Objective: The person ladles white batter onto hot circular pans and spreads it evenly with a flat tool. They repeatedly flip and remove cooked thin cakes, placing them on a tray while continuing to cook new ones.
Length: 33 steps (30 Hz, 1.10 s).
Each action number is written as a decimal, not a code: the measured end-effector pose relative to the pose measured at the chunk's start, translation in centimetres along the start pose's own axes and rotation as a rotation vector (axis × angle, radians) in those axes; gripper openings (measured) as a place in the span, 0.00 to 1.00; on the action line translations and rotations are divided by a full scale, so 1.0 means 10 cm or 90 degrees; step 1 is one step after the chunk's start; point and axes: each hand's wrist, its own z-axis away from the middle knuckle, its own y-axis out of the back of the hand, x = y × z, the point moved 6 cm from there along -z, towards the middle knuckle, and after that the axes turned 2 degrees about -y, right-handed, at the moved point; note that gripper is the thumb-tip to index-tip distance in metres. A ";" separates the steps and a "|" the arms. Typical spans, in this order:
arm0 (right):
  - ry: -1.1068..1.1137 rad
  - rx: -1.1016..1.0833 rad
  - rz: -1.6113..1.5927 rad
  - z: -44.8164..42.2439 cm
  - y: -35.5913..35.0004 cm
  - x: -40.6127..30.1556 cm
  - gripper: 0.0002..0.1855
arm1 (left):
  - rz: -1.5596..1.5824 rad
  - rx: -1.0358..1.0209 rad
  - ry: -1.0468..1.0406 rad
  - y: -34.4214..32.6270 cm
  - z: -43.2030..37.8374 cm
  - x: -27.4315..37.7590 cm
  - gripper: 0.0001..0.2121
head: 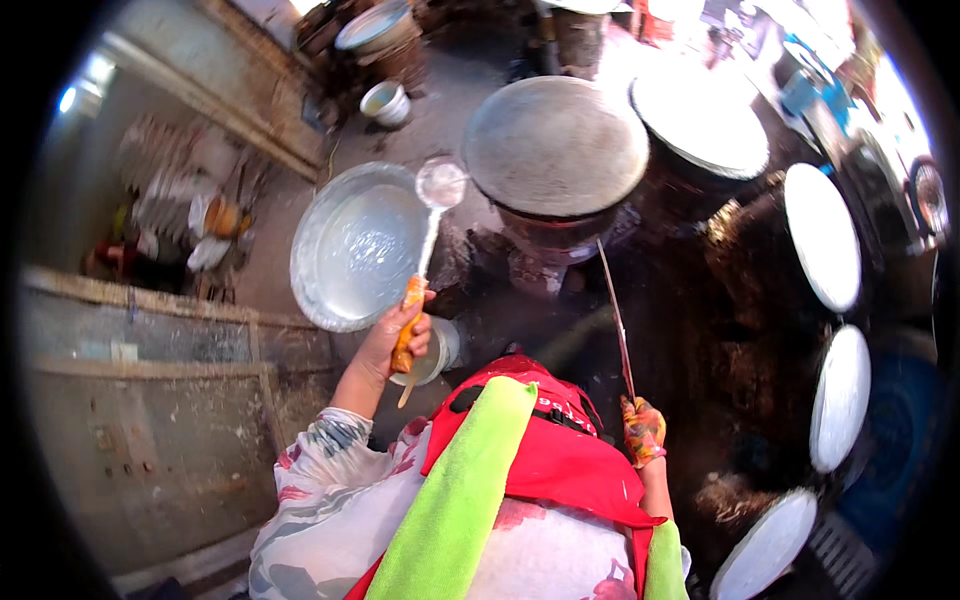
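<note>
My left hand (401, 334) grips the orange-wrapped handle of a ladle (440, 185), whose bowl is raised by the rim of a wide metal basin (307, 300) of whitish liquid. Below that basin is a white bucket (448, 341) with a wooden stick (407, 394) projecting from it. My right hand (643, 431), in a patterned covering, closes on a long thin stick (617, 322) that points towards a round griddle (556, 146). The griddle's grey top sits on a dark stove base. What the stick's far tip touches is unclear.
More round white-topped griddles (823, 236) curve along the right side, one (701, 112) washed out by glare. A small white bucket (385, 103) and another basin (373, 26) stand further off. A worn partition (165, 442) borders the left.
</note>
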 end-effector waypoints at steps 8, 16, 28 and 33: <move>0.092 -0.174 0.133 -0.47 -0.62 -0.64 0.10 | -0.492 0.348 0.004 2.49 -1.05 0.39 0.15; 0.223 -0.219 0.184 -0.87 -1.00 -1.70 0.12 | -0.962 0.261 0.039 2.97 -1.34 0.54 0.17; -0.203 -0.760 -0.461 -1.31 -2.88 -2.72 0.18 | 0.643 -0.069 0.039 1.64 -0.63 -0.24 0.16; -0.200 -0.828 -0.521 -1.11 -2.69 -3.18 0.18 | 0.656 -0.100 -0.100 1.15 -0.16 0.34 0.18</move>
